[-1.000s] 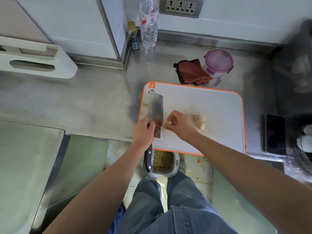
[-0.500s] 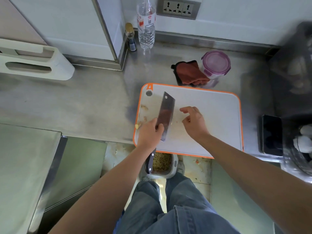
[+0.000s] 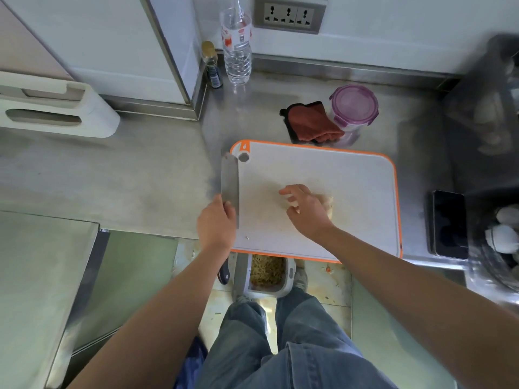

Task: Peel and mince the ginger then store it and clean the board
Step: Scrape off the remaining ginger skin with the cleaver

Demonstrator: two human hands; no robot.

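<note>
The person wears loose, faded blue-grey jeans (image 3: 283, 349) with stitched seams and worn grey shoes (image 3: 302, 278).

We log the counter (image 3: 140, 178) as brushed matt steel. The board (image 3: 337, 178) is matt white plastic with an orange rim, the cleaver (image 3: 229, 178) dull grey metal. Far: soft rust cloth (image 3: 311, 124), clear plastic tub (image 3: 354, 103) with purple lid, glossy clear plastic bottle (image 3: 237, 51). Right: glossy black phone (image 3: 448, 223).

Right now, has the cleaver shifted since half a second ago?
Yes. The cleaver moved left: it was right of the board's hanging hole, now left of it.
</note>
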